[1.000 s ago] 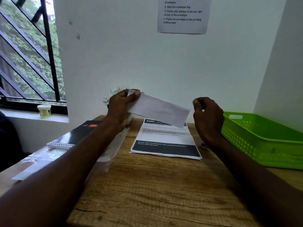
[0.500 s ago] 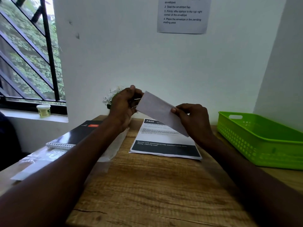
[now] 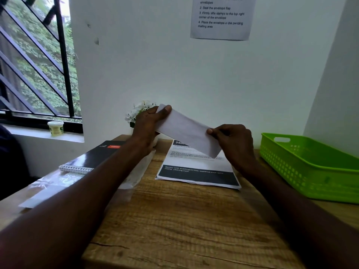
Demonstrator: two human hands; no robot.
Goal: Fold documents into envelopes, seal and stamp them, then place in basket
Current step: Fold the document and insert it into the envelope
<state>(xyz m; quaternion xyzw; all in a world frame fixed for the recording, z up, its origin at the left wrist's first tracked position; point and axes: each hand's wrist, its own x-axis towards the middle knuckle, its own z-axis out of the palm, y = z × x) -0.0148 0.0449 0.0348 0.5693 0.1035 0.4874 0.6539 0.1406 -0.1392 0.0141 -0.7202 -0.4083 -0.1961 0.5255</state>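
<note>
A white envelope (image 3: 187,131) is held in the air above the wooden desk (image 3: 184,216), tilted down to the right. My left hand (image 3: 148,125) pinches its upper left end. My right hand (image 3: 234,141) grips its lower right end between thumb and fingers. Below it on the desk lies a printed document (image 3: 198,171) with black bands and text, flat and unfolded. A green plastic basket (image 3: 310,167) stands at the right edge of the desk, with nothing visible in it.
A black spiral notebook (image 3: 93,158) and clear plastic sleeves (image 3: 56,183) lie at the left. Small white flowers (image 3: 138,110) stand by the wall behind my left hand. An instruction sheet (image 3: 221,16) hangs on the wall. A small jar (image 3: 55,128) sits on the windowsill.
My right hand moved from free air onto the envelope and slid out to its lower right end. The envelope now hangs between both hands.
</note>
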